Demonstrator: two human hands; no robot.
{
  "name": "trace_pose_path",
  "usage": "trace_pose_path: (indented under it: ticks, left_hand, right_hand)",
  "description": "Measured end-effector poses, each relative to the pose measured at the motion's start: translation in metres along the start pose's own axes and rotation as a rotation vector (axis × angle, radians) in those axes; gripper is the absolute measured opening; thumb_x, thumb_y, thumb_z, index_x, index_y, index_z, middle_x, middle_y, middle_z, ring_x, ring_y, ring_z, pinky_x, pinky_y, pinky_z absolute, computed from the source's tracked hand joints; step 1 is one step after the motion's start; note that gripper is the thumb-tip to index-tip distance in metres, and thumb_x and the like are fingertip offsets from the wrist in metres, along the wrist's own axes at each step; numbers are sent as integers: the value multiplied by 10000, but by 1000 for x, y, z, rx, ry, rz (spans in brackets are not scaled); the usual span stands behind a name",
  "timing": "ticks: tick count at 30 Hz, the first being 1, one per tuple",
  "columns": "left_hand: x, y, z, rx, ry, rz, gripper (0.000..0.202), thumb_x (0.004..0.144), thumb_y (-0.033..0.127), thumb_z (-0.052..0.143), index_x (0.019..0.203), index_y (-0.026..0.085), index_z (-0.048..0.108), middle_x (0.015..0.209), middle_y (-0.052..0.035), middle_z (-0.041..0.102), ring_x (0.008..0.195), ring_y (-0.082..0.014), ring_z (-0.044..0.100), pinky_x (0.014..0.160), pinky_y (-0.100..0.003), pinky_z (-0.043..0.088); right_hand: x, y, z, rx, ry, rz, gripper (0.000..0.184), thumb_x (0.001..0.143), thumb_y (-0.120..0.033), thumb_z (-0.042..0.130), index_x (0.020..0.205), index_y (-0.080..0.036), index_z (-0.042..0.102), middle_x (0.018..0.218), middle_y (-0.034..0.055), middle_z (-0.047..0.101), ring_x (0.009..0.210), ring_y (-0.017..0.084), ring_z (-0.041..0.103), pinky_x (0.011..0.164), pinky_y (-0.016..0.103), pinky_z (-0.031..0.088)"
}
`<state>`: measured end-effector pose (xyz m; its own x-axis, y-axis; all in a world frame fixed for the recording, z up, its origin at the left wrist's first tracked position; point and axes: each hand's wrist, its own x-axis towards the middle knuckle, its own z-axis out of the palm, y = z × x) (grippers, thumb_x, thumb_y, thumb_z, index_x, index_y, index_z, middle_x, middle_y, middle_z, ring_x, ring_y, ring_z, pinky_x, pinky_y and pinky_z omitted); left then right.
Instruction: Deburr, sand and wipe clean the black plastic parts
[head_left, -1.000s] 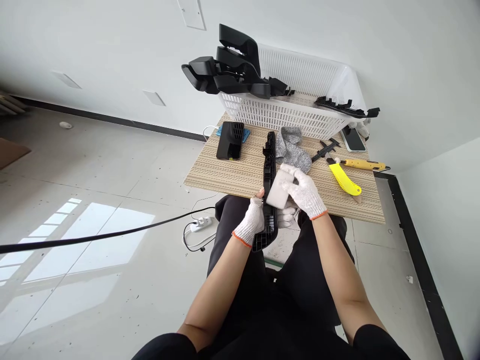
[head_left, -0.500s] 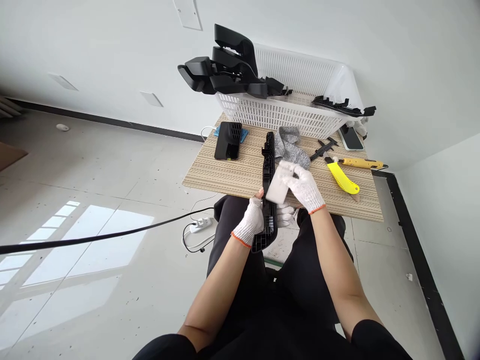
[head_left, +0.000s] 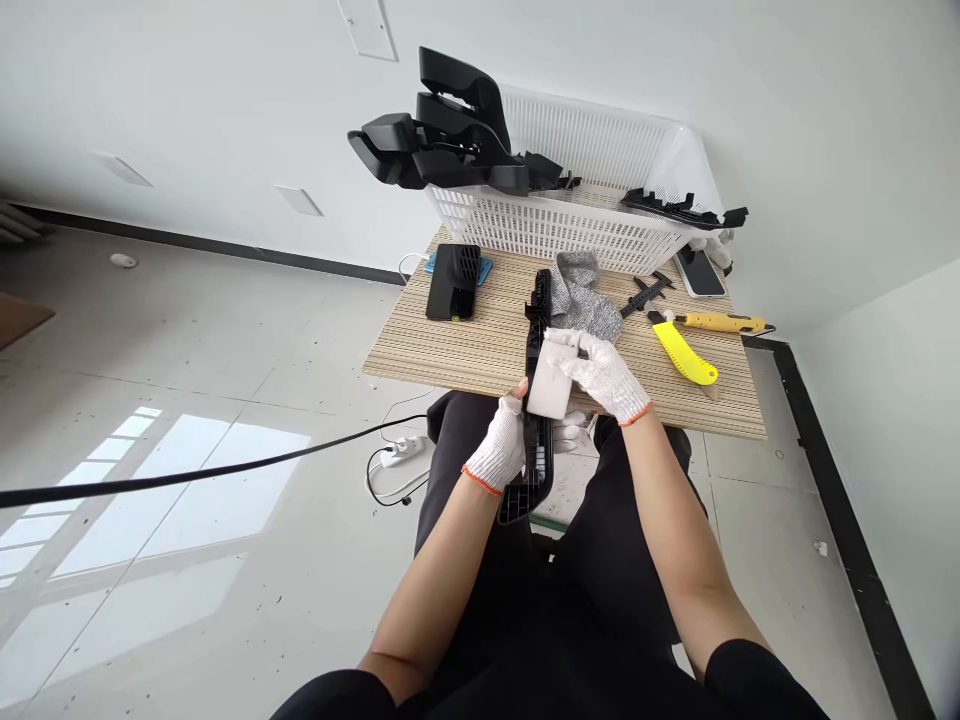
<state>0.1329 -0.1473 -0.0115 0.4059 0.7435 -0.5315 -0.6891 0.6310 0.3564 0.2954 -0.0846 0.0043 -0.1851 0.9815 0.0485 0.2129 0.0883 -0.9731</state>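
Fingers point(head_left: 568, 434) of the left hand point(head_left: 504, 445) are wrapped around a black plastic trim strip point(head_left: 538, 305), with the thumb set at its left edge. By the right hand point(head_left: 604, 380) a white rectangular pad point(head_left: 552, 387) is clasped, just left of the palm and over the strip's right side; whether pad and strip touch cannot be told. The strip's long axis is pointed away from the lap point(head_left: 480, 520); its near part is closest to the left hand, its middle to the right. Compared with half a second ago, the strip has been drawn slightly toward the lap, and the pad a little with it. On the surface point(head_left: 442, 365), a grey knit cloth point(head_left: 585, 305) is laid just right of the strip, a yellow-handled cutter point(head_left: 684, 355) farther right, a black device point(head_left: 454, 285) to its left. Beyond the strip, a white basket point(head_left: 559, 232) is placed.
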Motion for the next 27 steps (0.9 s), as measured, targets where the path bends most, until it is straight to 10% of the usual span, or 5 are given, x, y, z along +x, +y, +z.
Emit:
trace_pose_path:
  ticks: [10,14,18,27]
  left_hand:
    - [-4,0,-7,78,-52,83,514,865,593,709,1094,140,628,782,-103,702,651,-252,703,627,-407,625]
    - [-4,-3,-15,131,-52,226,489,840,455,779,1203,157,642,912,-103,751,817,-267,751,726,-397,654]
    - [-2,-5,-17,92,-125,95,546,878,513,729,1252,123,653,990,-165,764,881,-306,759,739,-427,666]
    - [-7,-3,-9,116,-58,161,525,894,435,728,1316,143,615,1065,-150,765,933,-295,766,771,-422,673]
  right_hand:
    - [-12,-6,-2,139,140,194,506,802,-444,770,1263,-239,731,977,35,737,681,118,585,504,205,441]
    - [-24,-9,-3,196,-20,221,476,770,-431,807,1201,-236,750,999,37,740,748,133,621,576,223,488]
    - [-27,-10,1,137,148,195,447,809,-390,765,1227,-232,738,982,35,735,770,134,624,623,231,513]
    - [-28,-15,7,85,40,217,430,805,-410,764,1190,-216,761,1038,66,752,854,177,666,648,263,545]
